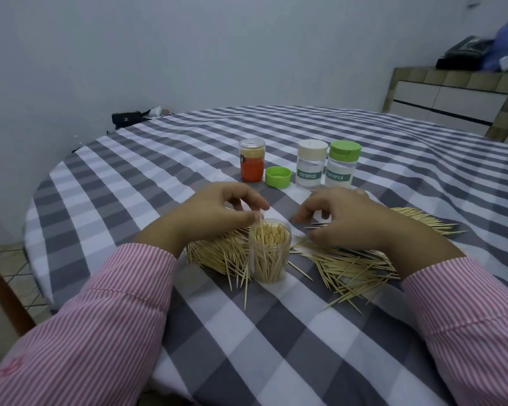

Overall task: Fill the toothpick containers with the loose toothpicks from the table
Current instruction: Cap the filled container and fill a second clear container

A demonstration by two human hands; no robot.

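Note:
An open clear container [269, 253], packed with upright toothpicks, stands between my hands. My left hand [217, 213] hovers just behind its rim and pinches a toothpick above the opening. My right hand [343, 218] rests over the right pile of loose toothpicks [355, 268] and pinches a few of them at its fingertips. Another pile of toothpicks [217, 253] lies left of the container, partly under my left wrist. Behind the hands stand an orange-labelled container [252, 160], a cream-lidded container [311, 164] and a green-lidded container [343, 164].
A loose green lid [278, 176] lies upside down beside the orange container. The round table wears a grey and white checked cloth [247, 332]. A black bag [126, 118] sits beyond the far left edge, and a tiled counter [458, 92] stands at the back right.

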